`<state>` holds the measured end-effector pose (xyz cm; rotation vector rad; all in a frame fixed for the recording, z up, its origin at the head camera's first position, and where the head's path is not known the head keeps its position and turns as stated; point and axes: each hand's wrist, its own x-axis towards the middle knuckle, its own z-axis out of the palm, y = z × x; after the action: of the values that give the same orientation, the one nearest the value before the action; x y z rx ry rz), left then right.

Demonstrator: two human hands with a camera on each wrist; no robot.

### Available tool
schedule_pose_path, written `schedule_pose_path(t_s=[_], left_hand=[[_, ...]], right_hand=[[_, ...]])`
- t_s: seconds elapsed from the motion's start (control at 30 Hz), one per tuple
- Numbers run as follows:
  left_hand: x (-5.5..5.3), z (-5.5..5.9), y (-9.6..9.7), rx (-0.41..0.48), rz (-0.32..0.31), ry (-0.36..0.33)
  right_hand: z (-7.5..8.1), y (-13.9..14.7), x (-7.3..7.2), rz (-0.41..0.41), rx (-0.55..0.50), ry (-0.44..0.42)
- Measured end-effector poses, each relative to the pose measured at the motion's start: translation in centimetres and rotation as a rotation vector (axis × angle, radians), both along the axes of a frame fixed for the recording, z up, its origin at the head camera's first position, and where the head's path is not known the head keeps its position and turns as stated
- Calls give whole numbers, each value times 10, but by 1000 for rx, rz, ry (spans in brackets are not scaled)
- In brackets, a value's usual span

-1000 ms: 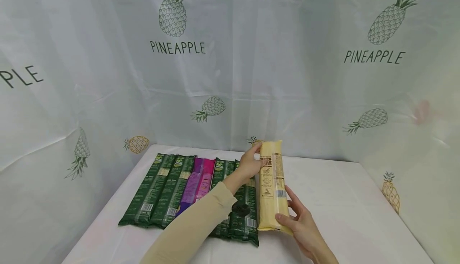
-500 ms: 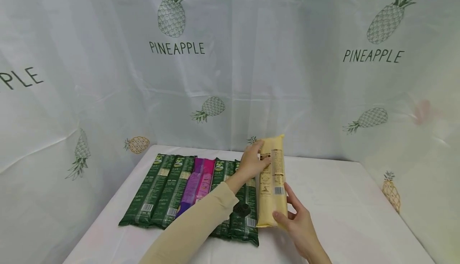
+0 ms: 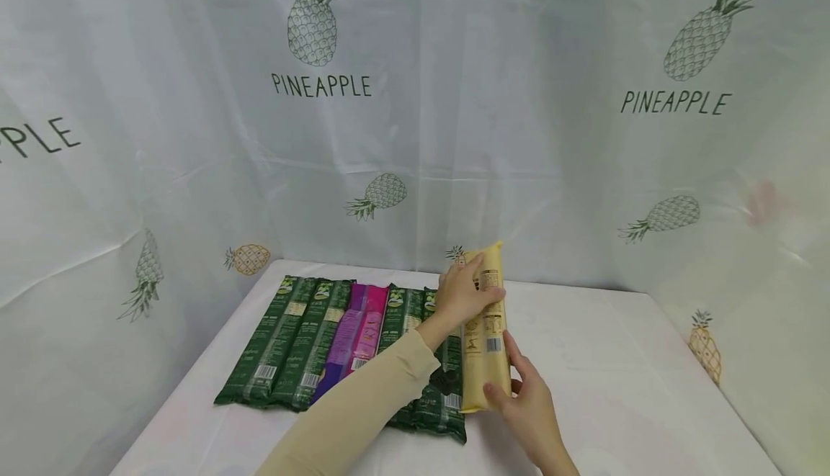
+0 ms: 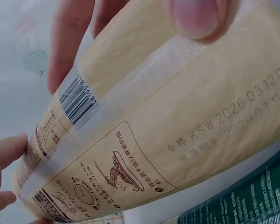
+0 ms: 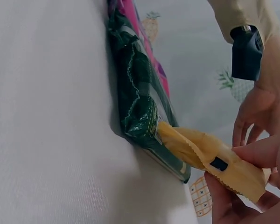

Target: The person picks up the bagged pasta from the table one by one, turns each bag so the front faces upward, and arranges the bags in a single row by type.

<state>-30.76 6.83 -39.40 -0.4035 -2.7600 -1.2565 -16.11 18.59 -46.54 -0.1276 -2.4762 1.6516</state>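
A long yellow pasta packet [image 3: 483,371] is held between both hands, its barcode face showing, beside the rightmost green packet [image 3: 446,418]. My left hand [image 3: 460,294] grips its far end, thumb across the face; the left wrist view shows those fingers [image 4: 4,154] at that end. Around the near right edge my right hand [image 3: 527,404] pinches it, thumb on the face and fingers behind. In the right wrist view, the packet's crimped near end [image 5: 242,179] lies between the right thumb [image 5: 256,151] and fingers, slanting up past the green packet.
Several green packets and one purple-pink packet [image 3: 359,325] lie side by side on the white table [image 3: 583,361], left of the held packet. A pineapple-print curtain [image 3: 480,137] hangs behind. The left sleeve [image 3: 369,404] crosses over the row.
The yellow packet has risen slightly at its far end, shifted a little left and turned to look narrower. My left thumb has moved further across its face; my right hand followed left.
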Motion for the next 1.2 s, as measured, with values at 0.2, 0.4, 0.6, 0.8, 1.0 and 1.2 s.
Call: schedule_pose_path(t_s=[0.2,0.4,0.6,0.8,1.0,1.2], left_hand=[[-1,0,-1,27,-14,2],[-3,2,-5,79,-16,13],[-7,-2,-10,142,-48,39],[-9,-7,-14,232,-72,73],[-7,-4,-13,274,-65,75],[-6,-5,-12,298,-82,74]], right_hand=[[-1,-4,1,8,136,92],[-1,-3,1,26,104,88],[1,3,-1,24,20,2],[3,10,-4,68,-143,-111],[-4,21,-12,231,-474,-275],[-9,31,-13,357,-613,-308]])
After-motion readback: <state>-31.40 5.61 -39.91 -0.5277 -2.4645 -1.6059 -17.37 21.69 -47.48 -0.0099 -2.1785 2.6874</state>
